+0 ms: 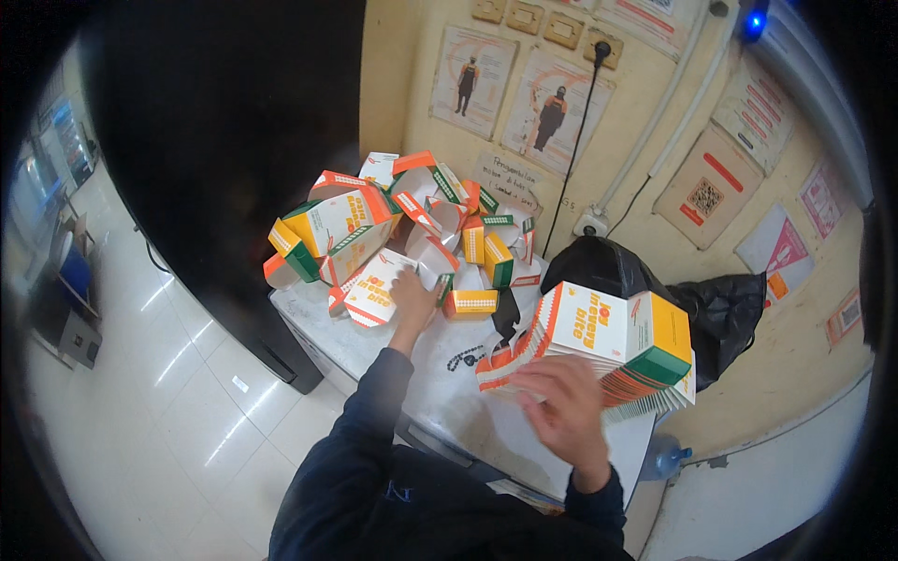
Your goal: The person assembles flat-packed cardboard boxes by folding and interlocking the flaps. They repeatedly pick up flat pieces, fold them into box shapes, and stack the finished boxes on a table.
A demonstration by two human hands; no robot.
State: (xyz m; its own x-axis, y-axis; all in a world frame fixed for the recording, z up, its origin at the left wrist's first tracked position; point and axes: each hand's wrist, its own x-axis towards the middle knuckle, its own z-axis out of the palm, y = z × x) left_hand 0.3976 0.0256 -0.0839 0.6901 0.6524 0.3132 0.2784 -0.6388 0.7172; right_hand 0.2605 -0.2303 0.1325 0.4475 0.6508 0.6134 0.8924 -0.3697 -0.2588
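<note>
My left hand (414, 304) is at the near side of a heap of folded paper food boxes, its fingers closed over the right edge of a white box (374, 288) with orange trim. Several more food boxes (341, 224) in white, orange, yellow and green lie jumbled behind it, some tipped on their sides with their openings showing. My right hand (566, 402), fingers apart and partly bent, hovers by the near left edge of a stack of flat unfolded food boxes (587, 323). Nothing shows in that hand.
All the boxes rest on a white tabletop (458, 397), where a dark beaded string (465, 358) also lies. Black plastic bags (608, 266) sit behind the stack. A black cable (571, 154) hangs down the wall. A clear bottle (664, 458) stands beside the table's right edge.
</note>
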